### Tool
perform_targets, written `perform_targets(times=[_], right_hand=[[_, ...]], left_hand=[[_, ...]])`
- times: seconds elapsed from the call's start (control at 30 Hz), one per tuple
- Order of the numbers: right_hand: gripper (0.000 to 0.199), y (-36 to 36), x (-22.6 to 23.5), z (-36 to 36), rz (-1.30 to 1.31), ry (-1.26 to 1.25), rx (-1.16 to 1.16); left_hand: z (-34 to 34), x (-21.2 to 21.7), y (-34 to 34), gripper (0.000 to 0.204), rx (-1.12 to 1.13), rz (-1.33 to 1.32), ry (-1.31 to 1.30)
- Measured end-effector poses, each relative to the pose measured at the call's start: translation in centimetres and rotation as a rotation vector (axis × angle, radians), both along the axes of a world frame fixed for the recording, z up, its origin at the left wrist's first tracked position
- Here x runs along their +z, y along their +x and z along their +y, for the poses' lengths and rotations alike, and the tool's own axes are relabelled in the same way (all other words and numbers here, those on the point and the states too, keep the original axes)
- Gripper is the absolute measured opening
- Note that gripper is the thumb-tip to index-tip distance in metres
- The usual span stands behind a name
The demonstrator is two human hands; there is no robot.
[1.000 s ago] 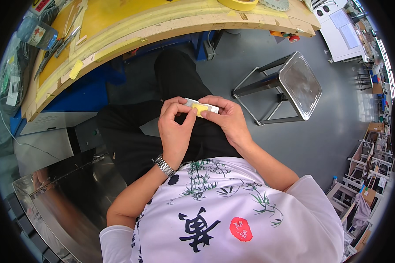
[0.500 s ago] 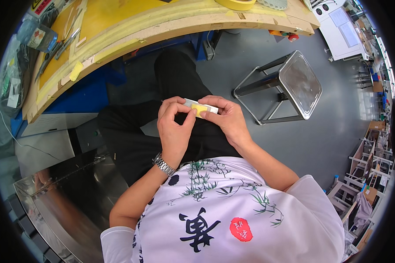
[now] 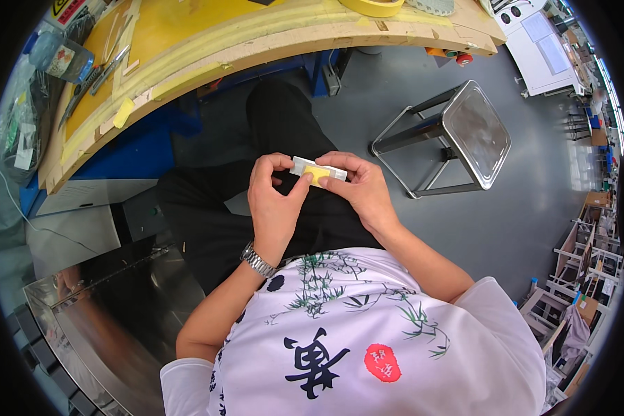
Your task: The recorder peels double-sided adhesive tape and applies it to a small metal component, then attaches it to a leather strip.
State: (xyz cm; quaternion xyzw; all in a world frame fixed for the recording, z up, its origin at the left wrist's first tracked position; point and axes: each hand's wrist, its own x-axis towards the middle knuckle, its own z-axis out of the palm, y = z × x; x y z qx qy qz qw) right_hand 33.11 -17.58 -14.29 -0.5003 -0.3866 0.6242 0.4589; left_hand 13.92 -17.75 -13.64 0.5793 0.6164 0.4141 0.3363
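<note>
Pinching a small white-and-yellow strip [image 3: 317, 170], both hands [image 3: 319, 194], fingertips hiding its ends and underside.

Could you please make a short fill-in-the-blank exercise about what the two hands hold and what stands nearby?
1. Both hands, the left hand and the right hand, hold one small white piece with a ____ patch on it.
2. The metal watch sits on the ____ wrist.
3. The steel stool stands on the grey floor to the person's ____.

Missing words: yellow; left; right
</note>
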Motion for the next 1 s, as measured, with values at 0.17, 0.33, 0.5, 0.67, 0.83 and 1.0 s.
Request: perform_targets(times=[0.17, 0.33, 0.5, 0.67, 0.83, 1.0], right_hand=[[0.033, 0.1, 0.1, 0.0, 0.037, 0.005, 0.012], [0.032, 0.1, 0.1, 0.1, 0.047, -0.010, 0.030], [0.032, 0.2, 0.3, 0.0, 0.076, -0.017, 0.046], [0.032, 0.2, 0.1, 0.0, 0.070, 0.002, 0.051], [0.032, 0.4, 0.0, 0.1, 0.069, -0.009, 0.056], [0.038, 0.6, 0.1, 0.2, 0.059, -0.033, 0.075]], left_hand=[[0.3, 0.1, -0.1, 0.035, -0.003, -0.222, -0.137], [0.8, 0.0, 0.0, 0.040, -0.013, -0.275, -0.172], [1.1, 0.3, 0.1, 0.040, -0.077, -0.207, -0.207], [1.3, -0.6, -0.2, 0.035, -0.102, -0.411, -0.230], [1.5, -0.9, -0.4, 0.031, -0.144, -0.505, -0.277], [1.6, -1.1, -0.8, 0.031, -0.169, -0.603, -0.273]])
